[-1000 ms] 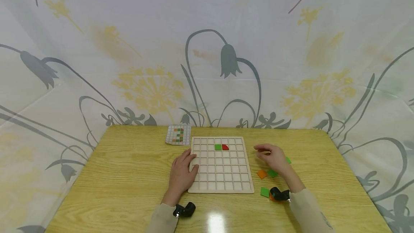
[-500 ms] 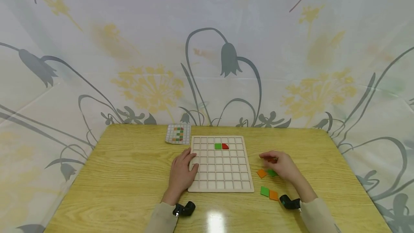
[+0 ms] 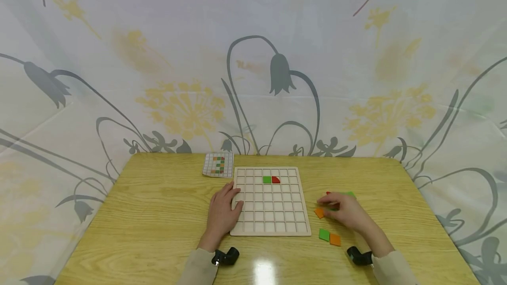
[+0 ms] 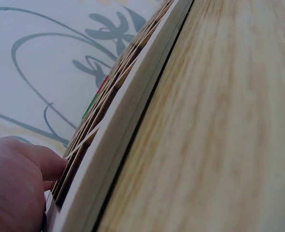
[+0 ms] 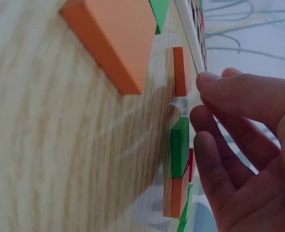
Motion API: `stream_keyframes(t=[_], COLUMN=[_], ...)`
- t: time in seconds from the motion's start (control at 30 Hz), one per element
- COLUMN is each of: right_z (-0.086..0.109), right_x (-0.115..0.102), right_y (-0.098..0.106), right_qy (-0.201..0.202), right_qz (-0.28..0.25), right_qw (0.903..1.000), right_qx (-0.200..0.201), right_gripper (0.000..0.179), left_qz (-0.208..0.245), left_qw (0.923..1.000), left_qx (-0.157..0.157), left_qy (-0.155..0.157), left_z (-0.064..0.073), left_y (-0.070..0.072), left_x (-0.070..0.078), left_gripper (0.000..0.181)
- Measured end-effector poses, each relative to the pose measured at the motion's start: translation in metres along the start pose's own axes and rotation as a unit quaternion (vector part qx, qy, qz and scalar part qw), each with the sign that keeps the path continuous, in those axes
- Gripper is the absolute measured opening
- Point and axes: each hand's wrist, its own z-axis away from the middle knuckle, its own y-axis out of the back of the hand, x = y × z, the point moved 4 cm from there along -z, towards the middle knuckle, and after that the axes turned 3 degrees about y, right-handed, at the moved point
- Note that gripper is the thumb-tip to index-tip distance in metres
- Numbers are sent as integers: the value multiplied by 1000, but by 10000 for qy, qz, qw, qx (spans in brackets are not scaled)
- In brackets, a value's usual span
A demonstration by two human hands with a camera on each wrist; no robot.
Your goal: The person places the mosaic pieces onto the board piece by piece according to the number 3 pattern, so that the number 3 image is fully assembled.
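The left hand (image 3: 223, 212) lies on the left rim of the pale grid board (image 3: 273, 206), its grip spread, the thumb apart from the fingers. The right hand (image 3: 346, 210) is low over loose tiles just right of the board; its grip is slack, fingers gently bent and parted.

In the head view that hand is in the way, covering part of the group. At its left an orange tile (image 3: 319, 213) shows partly; past its far side peep a red piece (image 3: 328, 193) and a green tile (image 3: 350, 194). The right wrist view shows a darker green tile (image 5: 180, 147) just beside the fingertips, with a second orange tile (image 5: 179, 191) next to it. Nearer, in plain sight, a light green tile (image 3: 324, 235) and a third orange tile (image 3: 335, 239) sit side by side on the counter (image 3: 158, 206).

On the board, in the second row from the far side, a green square (image 3: 267, 180) sits left of a red quarter-round (image 3: 276, 180). A patterned card (image 3: 218, 165) lies beyond the left hand, by the board's far left corner. Behind the counter hangs a flowered cloth (image 3: 253, 65).
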Motion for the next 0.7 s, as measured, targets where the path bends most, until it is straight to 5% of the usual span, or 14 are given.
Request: stream_keyframes(t=[0.7], right_z=[3], right_x=[-1], right_y=[-6], right_qy=[34], right_qz=[649], right_qw=[9974], right_qx=[-295], right_gripper=[31], left_qz=[-29], left_qw=[10000], left_qx=[32], left_qy=[18], left_z=[0], left_y=[0], left_x=[1], left_gripper=[33])
